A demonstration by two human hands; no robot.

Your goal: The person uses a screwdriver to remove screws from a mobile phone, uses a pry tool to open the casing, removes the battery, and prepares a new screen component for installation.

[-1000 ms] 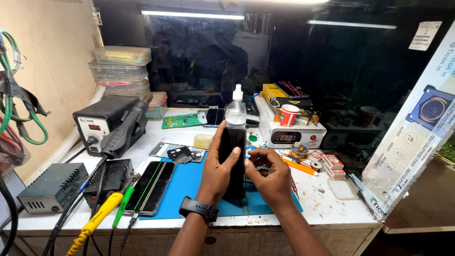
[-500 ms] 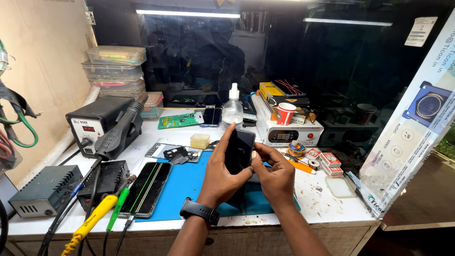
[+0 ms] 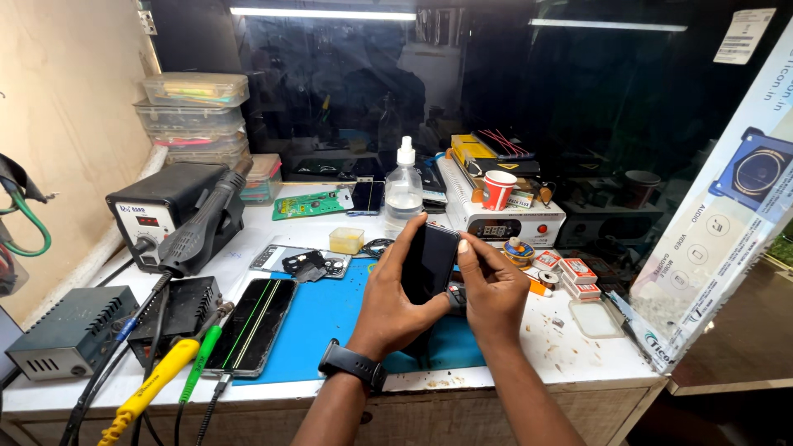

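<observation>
Two hands were raised together above the blue mat (image 3: 330, 318), with a dark phone (image 3: 429, 263) held upright between them. The left hand (image 3: 392, 301) was curled around the phone's left edge and back, its fingers reaching up the side to the top corner and its thumb folded across the lower part; a black watch (image 3: 353, 365) was worn on that wrist. The right hand (image 3: 493, 289) was set against the phone's right edge, the fingers bent and pinched onto the side, one fingertip laid near the upper corner. Both forearms were angled inward from the bench's near edge. A second phone with a lined screen (image 3: 250, 324) was seen lying at the mat's left edge, beside a yellow-handled tool (image 3: 153, 388). A clear dropper bottle (image 3: 404, 192) was seen standing behind the hands.
</observation>
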